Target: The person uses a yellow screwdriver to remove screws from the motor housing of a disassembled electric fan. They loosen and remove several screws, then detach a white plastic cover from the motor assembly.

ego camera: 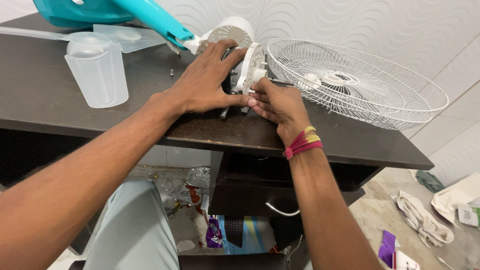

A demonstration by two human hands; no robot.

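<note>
Your left hand (202,82) steadies the fan motor (239,65); right fingers (260,92) are pinched together on its white front plate (253,62), mid-fitting; next calls for careful alignment.

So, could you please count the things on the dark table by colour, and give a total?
White: 2, the wire fan guard and the fan motor unit held by the left hand and the right hand
Teal: 1, fan stand
Clear: 1, fan blade
Total: 4
</note>
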